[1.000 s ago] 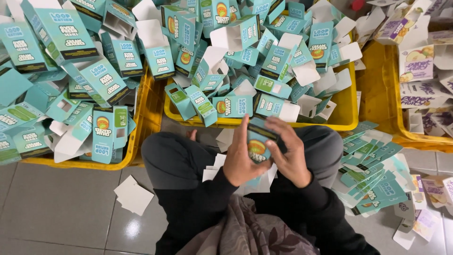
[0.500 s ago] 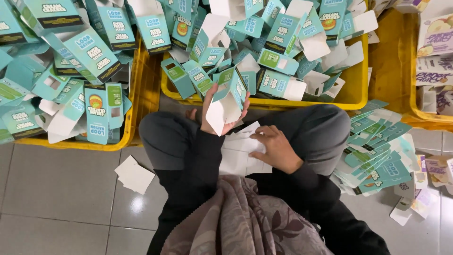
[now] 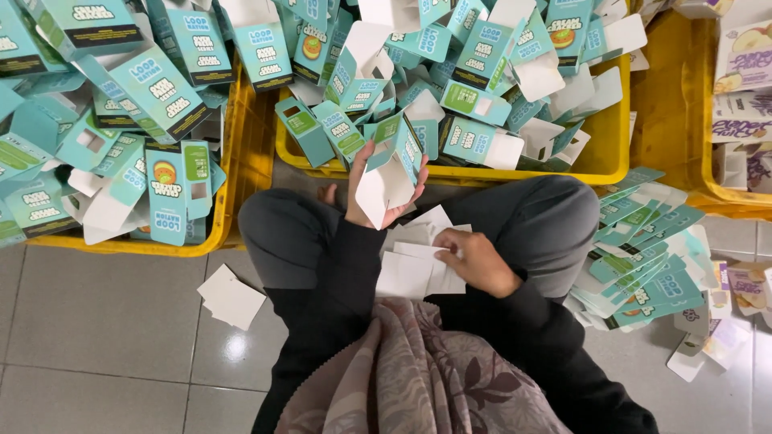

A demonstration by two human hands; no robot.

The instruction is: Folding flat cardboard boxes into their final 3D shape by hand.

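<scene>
- Fingers of our left hand (image 3: 371,186) curl around an opened teal carton (image 3: 392,165), held upright above the lap, just in front of the middle yellow crate (image 3: 599,173).
- Fingers of our right hand (image 3: 474,261) pinch the white card inserts (image 3: 414,265) stacked in the lap.
- Flat teal cartons (image 3: 643,269) lie on the floor beside the right knee.

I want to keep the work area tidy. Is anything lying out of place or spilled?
Yes. White card pieces lie loose on the floor tiles left of the knee, and the flat teal cartons have slid into a fanned heap on the right. The left hand holds an open teal box; the right hand touches white cards.
</scene>
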